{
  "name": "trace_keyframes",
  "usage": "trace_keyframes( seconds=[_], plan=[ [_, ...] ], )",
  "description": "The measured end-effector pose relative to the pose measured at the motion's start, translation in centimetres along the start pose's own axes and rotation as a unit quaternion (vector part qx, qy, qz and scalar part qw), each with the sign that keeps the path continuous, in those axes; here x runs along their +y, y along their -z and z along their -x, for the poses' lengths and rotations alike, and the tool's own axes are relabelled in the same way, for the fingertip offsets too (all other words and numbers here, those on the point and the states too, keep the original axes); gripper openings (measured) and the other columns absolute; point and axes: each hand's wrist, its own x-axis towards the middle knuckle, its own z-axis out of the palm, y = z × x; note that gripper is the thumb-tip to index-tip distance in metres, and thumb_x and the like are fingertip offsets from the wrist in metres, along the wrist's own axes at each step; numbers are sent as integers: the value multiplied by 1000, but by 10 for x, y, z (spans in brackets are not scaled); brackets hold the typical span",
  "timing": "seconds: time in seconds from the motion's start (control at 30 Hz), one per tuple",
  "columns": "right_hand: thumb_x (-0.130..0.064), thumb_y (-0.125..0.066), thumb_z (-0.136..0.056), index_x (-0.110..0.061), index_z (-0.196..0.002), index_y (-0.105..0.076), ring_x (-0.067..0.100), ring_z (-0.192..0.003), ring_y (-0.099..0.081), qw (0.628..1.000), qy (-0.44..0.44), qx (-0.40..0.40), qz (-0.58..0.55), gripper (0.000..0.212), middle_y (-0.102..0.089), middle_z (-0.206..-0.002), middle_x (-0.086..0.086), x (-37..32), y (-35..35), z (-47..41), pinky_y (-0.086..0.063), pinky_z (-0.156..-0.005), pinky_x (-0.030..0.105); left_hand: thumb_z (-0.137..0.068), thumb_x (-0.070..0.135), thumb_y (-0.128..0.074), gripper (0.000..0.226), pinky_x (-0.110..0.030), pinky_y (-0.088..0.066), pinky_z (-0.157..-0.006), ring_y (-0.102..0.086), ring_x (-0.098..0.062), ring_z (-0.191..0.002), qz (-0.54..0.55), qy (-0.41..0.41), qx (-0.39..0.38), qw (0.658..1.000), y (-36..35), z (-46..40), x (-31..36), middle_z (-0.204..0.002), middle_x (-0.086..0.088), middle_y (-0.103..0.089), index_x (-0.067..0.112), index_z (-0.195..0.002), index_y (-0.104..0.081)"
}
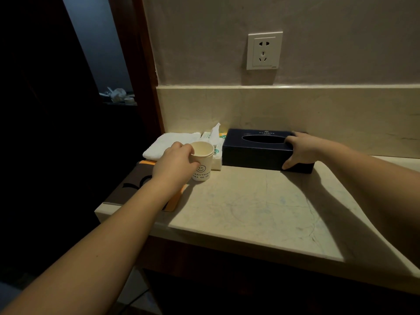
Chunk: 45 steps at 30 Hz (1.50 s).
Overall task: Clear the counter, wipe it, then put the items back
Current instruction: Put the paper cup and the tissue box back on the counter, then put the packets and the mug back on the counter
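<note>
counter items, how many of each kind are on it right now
paper cup: 1, gripped by the left hand
dark tissue box: 1, held at its end by the right hand
soft tissue pack: 1
folded white towel: 1
orange and brown mat: 1
total: 5

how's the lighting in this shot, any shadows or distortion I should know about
Head view: dim overall, the doorway at left nearly black; light from the left casts a hard arm shadow across the counter beneath the right hand on the tissue box; the left hand and paper cup stay legible; wide-angle bending shows in the stretched forearms.
</note>
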Motion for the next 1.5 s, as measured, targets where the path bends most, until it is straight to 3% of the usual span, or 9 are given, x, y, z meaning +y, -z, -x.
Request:
trace_keyframes(
  seconds=[0.33,0.43,0.67,0.77,0.83,1.0,1.23,1.37,1.5],
  plan=[
    [-50,-81,-66,-15,-140,-39,31,-125,-43,999,-12,31,8,91,-41,-140,10,-3,-2,9,-41,-100,40,-90,31,-59,46,-36,-42,-78,-47,-25,-119,-24,16,-33,999,8,-4,-1,-134,-5,-47,21,-133,-49],
    [-48,-82,-67,-17,-140,-38,30,-122,-46,998,-12,64,-14,91,-46,-138,9,-3,-7,20,-44,-98,41,-89,34,-61,53,-41,-43,-86,-41,-25,-126,-24,25,-28,999,14,3,3,-141,-4,-41,21,-138,-45],
    [-38,-67,-86,-18,-138,-45,24,-116,-52,977,-39,167,-127,60,-53,-132,6,9,-7,82,-47,-92,36,-94,36,-58,40,-41,-38,-98,-37,-23,-127,70,-40,34,996,27,38,54,-135,-3,-48,16,-128,-56],
    [-35,-60,-92,-18,-132,-52,19,-112,-56,968,-42,158,-193,44,-58,-129,4,20,-3,135,-46,-86,29,-95,36,-57,32,-35,-48,-86,-51,-15,-110,149,-67,-4,987,25,61,97,-123,1,-56,19,-122,-60],
    [-37,-56,-94,-18,-128,-56,16,-107,-57,961,-45,151,-227,39,-61,-124,1,32,-1,180,-48,-86,29,-96,36,-56,28,-26,-45,-73,-55,-11,-98,184,-89,-23,979,21,82,129,-112,4,-59,19,-118,-61],
    [-36,-56,-93,-20,-116,-63,10,-99,-58,944,-59,208,-250,28,-66,-111,-5,75,-10,311,-45,-83,25,-97,36,-54,19,-17,-40,-63,-53,0,-85,242,-123,-100,957,3,155,220,-102,13,-56,26,-112,-59],
    [-34,-57,-93,-25,-116,-62,3,-98,-55,941,-144,184,-244,26,-62,-110,-11,152,-75,497,-41,-81,19,-93,35,-60,13,-22,-41,-65,-57,-4,-80,282,-175,-187,925,-55,284,327,-92,10,-63,26,-99,-66],
    [-39,-53,-95,-29,-123,-57,-1,-101,-50,935,-229,122,-241,30,-54,-113,-18,192,-127,592,-41,-80,16,-94,39,-59,14,-14,-37,-62,-53,1,-81,228,-231,-245,914,-96,357,386,-99,14,-59,30,-104,-63],
    [-37,-53,-95,-28,-126,-56,5,-110,-53,911,-316,103,-246,32,-55,-123,-13,221,-175,682,-45,-88,21,-95,39,-57,19,-18,-44,-67,-55,-2,-85,200,-296,-308,882,-129,419,437,-100,14,-57,27,-109,-63]
  ],
)
